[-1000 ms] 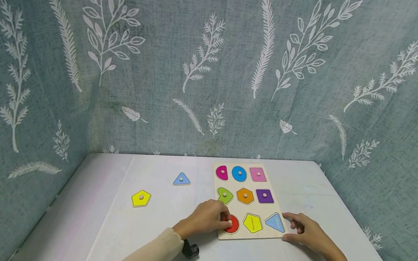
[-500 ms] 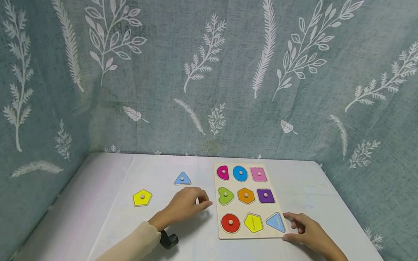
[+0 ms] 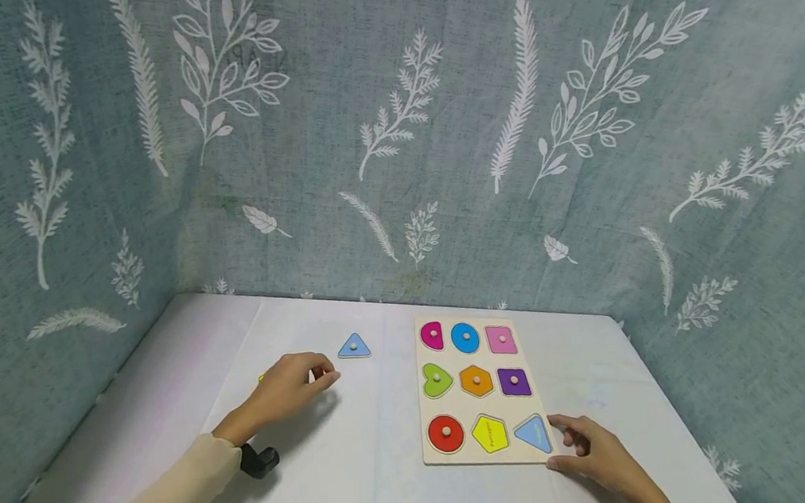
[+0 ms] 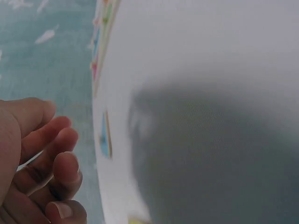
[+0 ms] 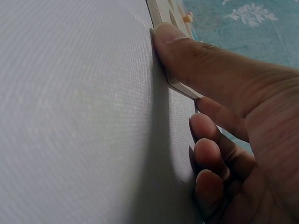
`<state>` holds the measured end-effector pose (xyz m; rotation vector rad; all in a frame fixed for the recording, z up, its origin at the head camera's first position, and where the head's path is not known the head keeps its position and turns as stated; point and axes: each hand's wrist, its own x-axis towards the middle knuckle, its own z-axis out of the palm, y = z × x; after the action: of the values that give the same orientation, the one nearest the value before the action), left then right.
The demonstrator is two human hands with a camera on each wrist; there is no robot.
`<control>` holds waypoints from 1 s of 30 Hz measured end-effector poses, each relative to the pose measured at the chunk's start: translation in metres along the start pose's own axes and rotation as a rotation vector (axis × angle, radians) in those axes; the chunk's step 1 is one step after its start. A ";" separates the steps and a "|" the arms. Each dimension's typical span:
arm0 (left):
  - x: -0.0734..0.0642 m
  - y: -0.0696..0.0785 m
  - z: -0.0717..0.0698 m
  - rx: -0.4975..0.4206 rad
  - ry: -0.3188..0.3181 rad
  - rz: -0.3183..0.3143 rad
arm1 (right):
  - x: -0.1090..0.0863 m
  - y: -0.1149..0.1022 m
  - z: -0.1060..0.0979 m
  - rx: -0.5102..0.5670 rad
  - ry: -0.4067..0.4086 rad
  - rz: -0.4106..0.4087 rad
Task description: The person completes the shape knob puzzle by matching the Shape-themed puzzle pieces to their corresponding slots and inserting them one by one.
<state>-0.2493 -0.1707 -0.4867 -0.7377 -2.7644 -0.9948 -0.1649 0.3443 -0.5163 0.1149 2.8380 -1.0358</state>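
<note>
My left hand hovers over the table with loosely curled fingers and nothing between them. Under it, a yellow pentagon piece is mostly hidden, only a sliver showing. A blue triangle piece with a knob lies just beyond the fingertips. The wooden shape puzzle board lies to the right, its near right corner held by my right hand, thumb on the front edge and index finger on the side. A knobbed red circle sits in the near left slot. The pentagon slot and triangle slot show printed bottoms.
Several knobbed pieces fill the board's far and middle rows, among them a green heart and an orange hexagon. A white cloth covers the table. Patterned teal fabric hangs behind and at both sides.
My left hand has let go of the red circle's knob and moved left, away from the board, to over the yellow pentagon piece. The right hand stays at the board's corner.
</note>
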 end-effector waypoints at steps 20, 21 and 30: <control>-0.037 -0.055 -0.037 0.073 0.042 -0.205 | -0.001 0.005 0.001 0.022 0.008 -0.031; -0.037 -0.057 -0.037 0.075 0.045 -0.208 | -0.001 0.005 0.001 0.022 0.010 -0.028; -0.039 -0.067 -0.036 0.087 0.043 -0.246 | -0.001 0.000 -0.001 0.032 0.001 -0.023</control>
<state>-0.2489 -0.2538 -0.5069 -0.3654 -2.8884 -0.9093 -0.1636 0.3452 -0.5157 0.0853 2.8302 -1.0869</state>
